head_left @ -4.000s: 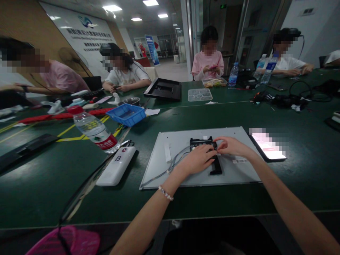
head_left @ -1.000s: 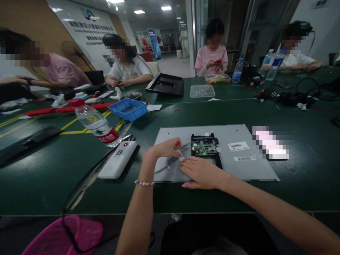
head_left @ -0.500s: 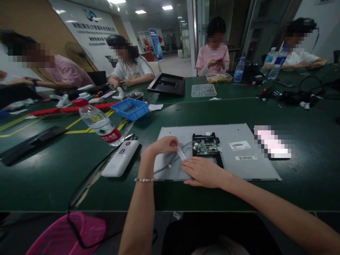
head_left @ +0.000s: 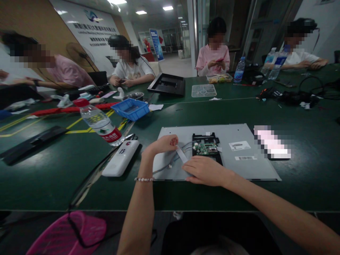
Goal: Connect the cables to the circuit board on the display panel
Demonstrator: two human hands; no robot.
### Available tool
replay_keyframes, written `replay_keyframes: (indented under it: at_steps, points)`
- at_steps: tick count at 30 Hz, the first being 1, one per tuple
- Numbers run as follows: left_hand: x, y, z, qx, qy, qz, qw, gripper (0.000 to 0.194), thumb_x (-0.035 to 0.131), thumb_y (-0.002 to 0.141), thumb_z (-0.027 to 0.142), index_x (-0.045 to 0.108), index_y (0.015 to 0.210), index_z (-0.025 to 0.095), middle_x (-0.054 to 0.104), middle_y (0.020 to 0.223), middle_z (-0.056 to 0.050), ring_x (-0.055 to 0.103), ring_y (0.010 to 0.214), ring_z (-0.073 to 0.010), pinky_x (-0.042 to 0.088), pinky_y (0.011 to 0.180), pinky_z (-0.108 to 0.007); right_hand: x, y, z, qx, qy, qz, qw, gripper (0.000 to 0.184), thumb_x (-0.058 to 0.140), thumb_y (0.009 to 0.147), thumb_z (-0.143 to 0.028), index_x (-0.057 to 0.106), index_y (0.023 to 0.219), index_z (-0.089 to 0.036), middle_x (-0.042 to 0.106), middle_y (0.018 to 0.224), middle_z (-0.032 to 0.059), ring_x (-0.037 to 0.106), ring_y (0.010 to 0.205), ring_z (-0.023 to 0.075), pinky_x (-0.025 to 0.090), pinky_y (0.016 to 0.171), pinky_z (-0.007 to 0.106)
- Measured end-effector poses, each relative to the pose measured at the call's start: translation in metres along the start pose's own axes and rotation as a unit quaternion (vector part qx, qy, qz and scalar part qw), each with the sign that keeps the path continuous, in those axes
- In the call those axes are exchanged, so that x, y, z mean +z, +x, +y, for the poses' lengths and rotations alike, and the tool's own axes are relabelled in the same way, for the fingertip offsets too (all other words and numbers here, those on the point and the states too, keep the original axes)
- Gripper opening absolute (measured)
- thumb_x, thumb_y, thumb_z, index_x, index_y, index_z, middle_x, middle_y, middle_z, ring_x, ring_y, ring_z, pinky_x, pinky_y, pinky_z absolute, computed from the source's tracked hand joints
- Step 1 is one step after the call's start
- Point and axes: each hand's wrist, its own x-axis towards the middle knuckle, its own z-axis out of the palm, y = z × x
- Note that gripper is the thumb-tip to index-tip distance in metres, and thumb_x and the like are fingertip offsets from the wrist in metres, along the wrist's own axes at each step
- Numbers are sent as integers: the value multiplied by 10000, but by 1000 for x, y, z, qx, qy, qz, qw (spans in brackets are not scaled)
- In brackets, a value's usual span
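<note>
Clearly, in the head view, the pale strip (head_left: 181, 154) spans both hands above the grey panel (head_left: 228, 131). The left hand's (head_left: 163, 144) fingers pinch its upper end; the right hand's (head_left: 204, 170) fingers meet its lower end, grip unclear. It looks light, limp, possibly sticky, best held by its ends. Cables (head_left: 170, 165) crowd it; the circuit board (head_left: 204, 148) sits near.

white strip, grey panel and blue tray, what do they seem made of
The white strip could be paper or plastic tape: thin, pale, flat. The grey panel looks like smooth, matt sheet metal, given its thin, straight edges. The blue tray is probably moulded plastic: even colour, slight sheen.
</note>
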Motion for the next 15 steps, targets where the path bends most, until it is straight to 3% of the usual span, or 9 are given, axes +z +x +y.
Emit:
replay_keyframes:
  at_steps: [3, 5, 10, 12, 15]
  points:
    - [-3, -1, 2, -14, 22, 53, 998, 340, 562, 736, 408, 546, 979, 170, 590, 862, -41, 564, 777, -176, 439, 707, -286, -10, -5, 6, 30, 3, 35, 999, 309, 427, 935, -322, 589, 1118, -133, 642, 1114, 116, 574, 1031, 213, 428, 919, 379]
    - [-4, -1, 2, -13, 20, 82, 996, 396, 544, 757, 447, 537, 1035, 165, 576, 920, -58, 561, 827, -183, 443, 742, -293, -18, -12, 16, 90, 4, 76, 993, 300, 416, 936, -293, 595, 1130, -150, 643, 1115, 103, 573, 1032, 213, 432, 916, 386]
    - [-4, -3, -1, -26, 6, 43, 999, 456, 564, 737, 468, 538, 1076, 163, 570, 991, -77, 566, 865, -187, 448, 783, -295, -38, -39, 59, 305, 70, 171, 934, 245, 459, 888, -244, 650, 1030, -185, 676, 1012, 69, 620, 891, 199, 489, 799, 358]
    - [-4, -3, 1, -32, 1, 12, 999, 417, 561, 733, 419, 547, 1068, 171, 592, 950, -63, 574, 842, -183, 449, 760, -282, -42, -52, 77, 366, 101, 158, 911, 218, 504, 852, -249, 669, 981, -186, 689, 957, 66, 631, 836, 195, 494, 775, 346]
    - [-5, -3, 7, -15, -5, -25, 1000, 344, 533, 725, 333, 584, 1027, 177, 619, 884, -45, 582, 803, -175, 444, 721, -265, -43, -70, 96, 405, 162, 71, 897, 222, 591, 785, -300, 682, 955, -190, 695, 924, 64, 639, 816, 199, 501, 737, 337]
